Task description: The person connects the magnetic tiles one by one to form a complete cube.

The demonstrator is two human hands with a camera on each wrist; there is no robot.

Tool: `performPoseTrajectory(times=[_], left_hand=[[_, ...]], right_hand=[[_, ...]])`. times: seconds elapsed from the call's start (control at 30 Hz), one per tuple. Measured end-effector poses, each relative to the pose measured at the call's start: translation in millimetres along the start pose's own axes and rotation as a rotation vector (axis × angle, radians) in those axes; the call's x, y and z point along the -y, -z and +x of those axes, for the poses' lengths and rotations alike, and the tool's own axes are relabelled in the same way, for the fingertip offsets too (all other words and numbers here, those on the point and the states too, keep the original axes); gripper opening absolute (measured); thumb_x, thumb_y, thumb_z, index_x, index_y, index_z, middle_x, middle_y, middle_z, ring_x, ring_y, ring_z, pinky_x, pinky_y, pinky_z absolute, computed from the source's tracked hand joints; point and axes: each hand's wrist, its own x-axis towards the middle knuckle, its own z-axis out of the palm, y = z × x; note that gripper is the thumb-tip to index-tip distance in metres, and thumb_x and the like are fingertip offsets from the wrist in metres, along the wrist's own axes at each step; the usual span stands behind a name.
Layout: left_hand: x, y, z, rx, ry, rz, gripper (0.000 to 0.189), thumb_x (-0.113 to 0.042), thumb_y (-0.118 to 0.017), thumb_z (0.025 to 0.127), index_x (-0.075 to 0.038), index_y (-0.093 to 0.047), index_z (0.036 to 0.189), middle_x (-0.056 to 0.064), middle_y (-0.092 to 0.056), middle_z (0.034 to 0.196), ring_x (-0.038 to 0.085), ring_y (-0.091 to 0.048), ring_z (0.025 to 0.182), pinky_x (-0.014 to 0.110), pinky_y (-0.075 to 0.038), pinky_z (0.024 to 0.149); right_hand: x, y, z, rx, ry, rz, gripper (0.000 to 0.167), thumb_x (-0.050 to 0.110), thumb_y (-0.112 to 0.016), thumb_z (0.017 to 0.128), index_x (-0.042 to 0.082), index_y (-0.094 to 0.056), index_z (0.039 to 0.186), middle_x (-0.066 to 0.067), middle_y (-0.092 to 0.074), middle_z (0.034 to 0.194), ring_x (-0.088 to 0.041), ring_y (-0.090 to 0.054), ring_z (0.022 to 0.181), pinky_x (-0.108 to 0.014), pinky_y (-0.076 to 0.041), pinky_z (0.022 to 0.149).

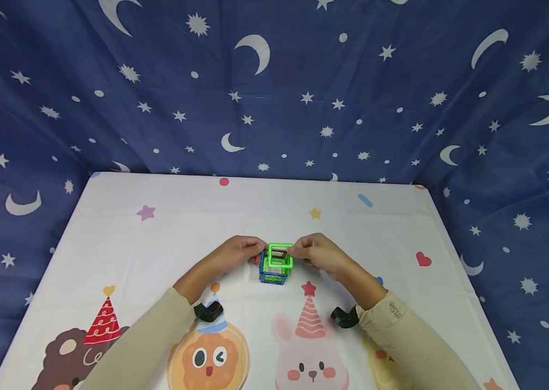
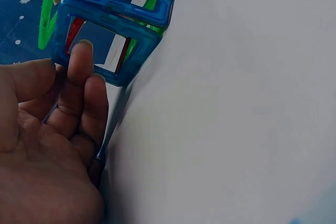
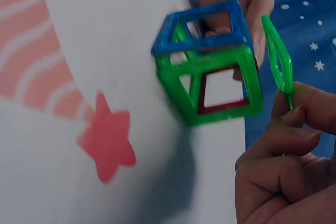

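Observation:
Near the table's middle is a small cube of magnetic tiles point(image 1: 273, 281), its square open frames blue, green and red. My left hand point(image 1: 233, 257) grips it from the left; in the left wrist view the thumb lies at a corner of a blue tile point(image 2: 142, 59) and two fingertips overlap its opening. Coming from the right, my right hand point(image 1: 325, 257) pinches a loose green square magnetic tile point(image 3: 281, 59) by one edge, between thumb and forefinger. In the right wrist view this tile stands on edge, a small gap from the cube's green side point(image 3: 226, 114).
The white tablecloth point(image 1: 235, 211) carries printed animals, stars and a heart. A dark blue curtain point(image 1: 284, 119) with moons and stars hangs behind the table and along both sides. Black wrist cameras point(image 1: 209, 311) sit at both sleeve cuffs.

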Motion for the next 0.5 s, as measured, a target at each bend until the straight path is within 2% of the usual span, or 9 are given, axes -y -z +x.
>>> performPoseTrajectory(times=[0.23, 0.5], left_hand=[[1.3, -0.1, -0.5, 0.020, 0.006, -0.038, 0.029, -0.030, -0.053, 0.107, -0.014, -0.071, 0.122, 0.001, -0.069, 0.093, 0.018, -0.061, 0.094, 0.034, -0.046, 0.095], [0.5, 1.2, 0.5, 0.027, -0.046, -0.032, 0.028, -0.027, -0.052, 0.108, -0.010, -0.070, 0.121, 0.003, -0.066, 0.092, 0.019, -0.059, 0.092, 0.032, -0.046, 0.090]], right_hand=[[-3.9, -14.7, -1.4, -0.027, -0.038, 0.010, 0.030, 0.025, -0.071, 0.095, -0.005, -0.068, 0.092, 0.003, -0.036, 0.057, -0.014, -0.031, 0.051, -0.027, -0.023, 0.047], [-1.2, -20.0, -1.8, -0.109, -0.011, -0.030, 0.029, 0.023, -0.072, 0.093, -0.004, -0.068, 0.085, 0.002, -0.038, 0.062, -0.015, -0.035, 0.059, -0.028, -0.026, 0.052]])
